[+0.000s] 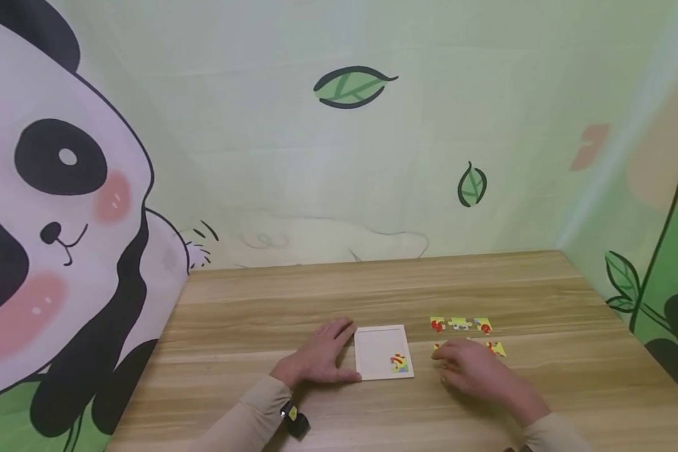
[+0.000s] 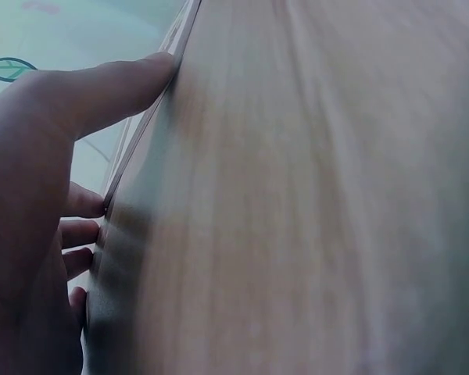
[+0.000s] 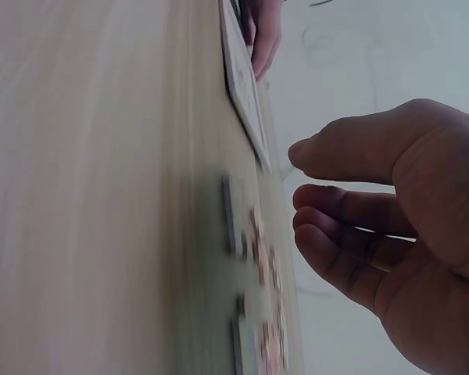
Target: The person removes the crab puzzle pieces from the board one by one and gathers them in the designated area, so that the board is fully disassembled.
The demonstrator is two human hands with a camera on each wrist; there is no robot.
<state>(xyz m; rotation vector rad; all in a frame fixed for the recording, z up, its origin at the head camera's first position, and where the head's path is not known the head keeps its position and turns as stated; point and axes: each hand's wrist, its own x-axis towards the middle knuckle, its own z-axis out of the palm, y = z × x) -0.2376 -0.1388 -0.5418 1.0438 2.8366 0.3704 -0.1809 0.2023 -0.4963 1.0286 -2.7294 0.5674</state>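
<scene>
A square, pale puzzle tray lies on the table with one jigsaw piece in its near right corner. My left hand rests at the tray's left side, its thumb and fingertips touching the edge, as the left wrist view also shows. To the right of the tray, my right hand hovers over the nearer row of pieces and hides part of it. In the right wrist view its thumb and fingers are loosely bent with a gap between them, and nothing shows in that gap. Several blurred puzzle pieces lie below them.
Behind the right hand is a row of yellow and red puzzle pieces. The wooden table meets a green printed backdrop at its far edge. A small black device sits at the left wrist.
</scene>
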